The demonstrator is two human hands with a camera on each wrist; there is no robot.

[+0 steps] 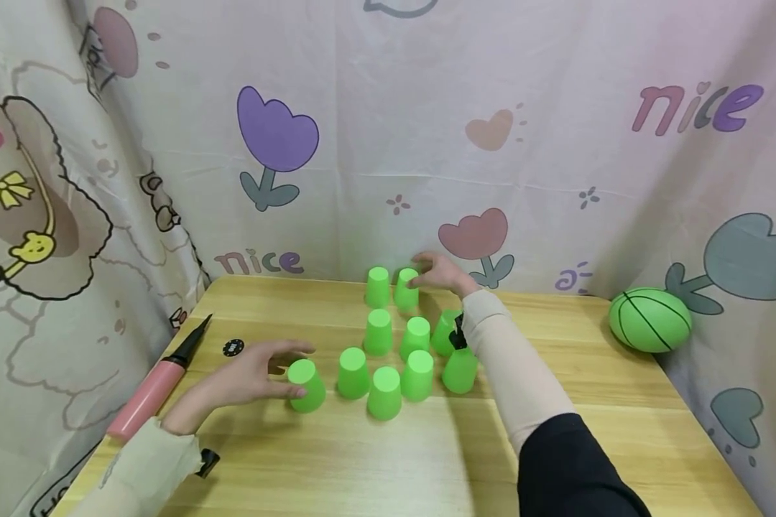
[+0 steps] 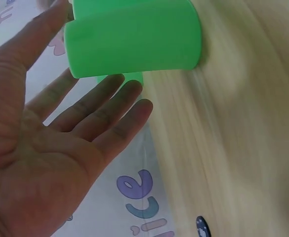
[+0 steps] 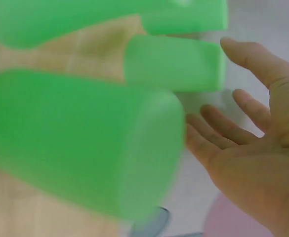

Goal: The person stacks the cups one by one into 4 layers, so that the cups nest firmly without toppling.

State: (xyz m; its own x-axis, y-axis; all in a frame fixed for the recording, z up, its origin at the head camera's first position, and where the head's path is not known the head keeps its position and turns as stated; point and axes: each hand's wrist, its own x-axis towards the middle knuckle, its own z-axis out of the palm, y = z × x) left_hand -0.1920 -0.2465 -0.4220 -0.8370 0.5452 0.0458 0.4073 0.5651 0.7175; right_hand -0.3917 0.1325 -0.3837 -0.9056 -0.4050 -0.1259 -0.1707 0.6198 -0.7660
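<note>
Green plastic cups (image 1: 417,337), 10 in count, stand upside down on the wooden surface (image 1: 556,445), rims down so each sits stable on its wider end. They form loose rows: 2 at the back near the curtain, 3 in the middle, and 5 at the front. The left hand (image 1: 248,377) lies at the leftmost front cup (image 1: 307,385), fingers extended and relaxed; the left wrist view shows an open palm beside the cup wall with no finger curled round it, so the cup is touched at most, not gripped. The right hand (image 1: 441,273) reaches over the middle row to the right back cup (image 1: 406,289); its fingers are spread and straight next to the cup, holding nothing. Contact there cannot be confirmed. Each hand works the side nearest to it, keeping the arms uncrossed. A pink hand pump (image 1: 158,380) and a small black disc (image 1: 233,348) lie at the left edge; a green ball (image 1: 649,319) rests against the curtain (image 1: 556,165) at the right, well apart from the cups.
</note>
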